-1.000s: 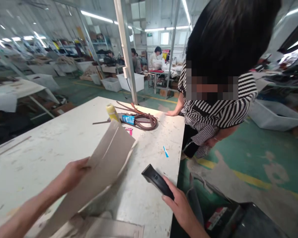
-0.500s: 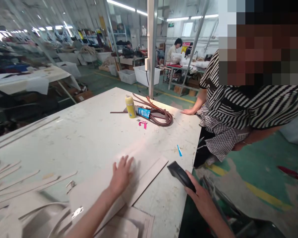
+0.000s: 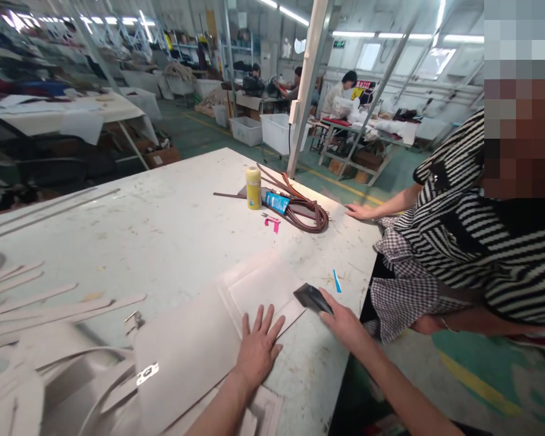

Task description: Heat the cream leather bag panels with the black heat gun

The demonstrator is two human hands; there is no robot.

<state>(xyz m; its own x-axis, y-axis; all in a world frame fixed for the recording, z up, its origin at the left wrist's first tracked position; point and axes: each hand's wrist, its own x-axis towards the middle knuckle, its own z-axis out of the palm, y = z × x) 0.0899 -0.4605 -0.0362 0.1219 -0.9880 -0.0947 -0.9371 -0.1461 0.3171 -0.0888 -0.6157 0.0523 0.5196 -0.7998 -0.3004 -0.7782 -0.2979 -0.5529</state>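
Note:
My left hand (image 3: 258, 348) lies flat, fingers spread, on a pale beige leather panel (image 3: 195, 354) spread on the white worktable (image 3: 163, 236). My right hand (image 3: 345, 324) grips a black hand-held tool (image 3: 312, 297) whose tip rests at the panel's right corner near the table's front edge. A metal clasp (image 3: 146, 374) shows on the panel's left part.
Beige straps (image 3: 49, 306) lie at the left. A yellow bottle (image 3: 253, 188), blue packet (image 3: 276, 201), brown straps (image 3: 306, 212) and pink scraps (image 3: 272, 223) sit at the far end. A person in a striped top (image 3: 476, 242) leans at the right edge, hand (image 3: 358, 211) on the table.
The panel, first held up in my left hand, was laid flat. My left hand slid toward the near edge and my right hand brought the black tool onto the panel's corner.

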